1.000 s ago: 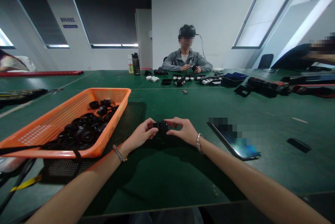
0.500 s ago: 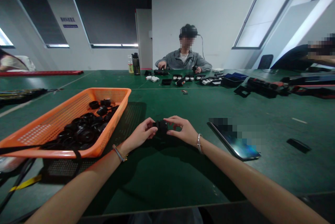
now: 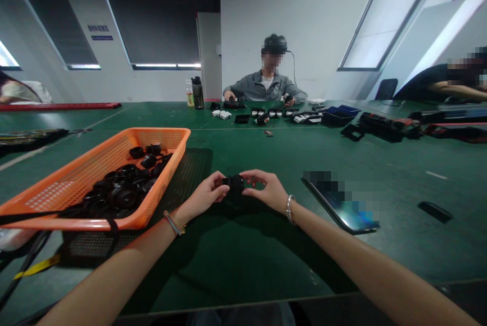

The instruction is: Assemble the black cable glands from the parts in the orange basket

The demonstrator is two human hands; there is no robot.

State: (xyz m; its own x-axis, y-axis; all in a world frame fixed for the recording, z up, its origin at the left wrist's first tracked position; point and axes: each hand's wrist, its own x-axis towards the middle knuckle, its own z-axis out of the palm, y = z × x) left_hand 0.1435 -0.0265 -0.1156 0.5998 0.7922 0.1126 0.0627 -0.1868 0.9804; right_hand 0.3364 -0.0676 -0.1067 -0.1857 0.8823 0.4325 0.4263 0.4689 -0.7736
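Note:
Between my two hands, just above the green table (image 3: 247, 250), is a small black round part (image 3: 237, 184) with a narrower piece on its left side. My left hand (image 3: 211, 191) pinches that narrower piece between thumb and fingers. From the right, my right hand (image 3: 266, 190) grips the round end with curved fingers and thumb. Its exact kind cannot be made out. To the left stands an orange plastic basket (image 3: 91, 223) with a heap of similar black round parts (image 3: 125, 194).
A phone (image 3: 342, 209) lies right of my hands, with a small black piece (image 3: 434, 212) farther right. Across the table a person (image 3: 266, 82) handles black items. A bottle (image 3: 197, 93), small boxes (image 3: 274, 113) and blue trays (image 3: 340, 116) line the far side. Straps hang over the basket's near rim.
My hands and the black part stay almost where they were. The person across the table has moved both hands slightly.

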